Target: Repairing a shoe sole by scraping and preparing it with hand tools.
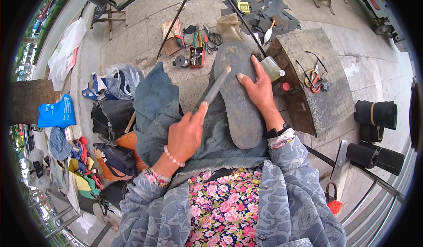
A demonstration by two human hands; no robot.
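Observation:
A long dark-grey shoe sole (242,119) lies over my lap, on a worn blue-green cloth (154,106). My right hand (259,88), with a dark watch strap at the wrist, grips the sole's upper right edge. Its thumb presses on the flat face, and the other fingers are partly hidden. My left hand (187,134), wearing a bead bracelet, is closed round a narrow grey stick-like tool (216,89), index finger stretched along it. The tool's pale tan tip is over the upper part of the sole; whether they touch I cannot tell.
Beyond the sole are a red box of small metal parts (196,57), pliers (195,39) and scissors (214,37). A wooden box (308,88) on the right bears scissors and glasses. Dark rubber rolls (374,114) lie farther right; bags (115,154) crowd the left.

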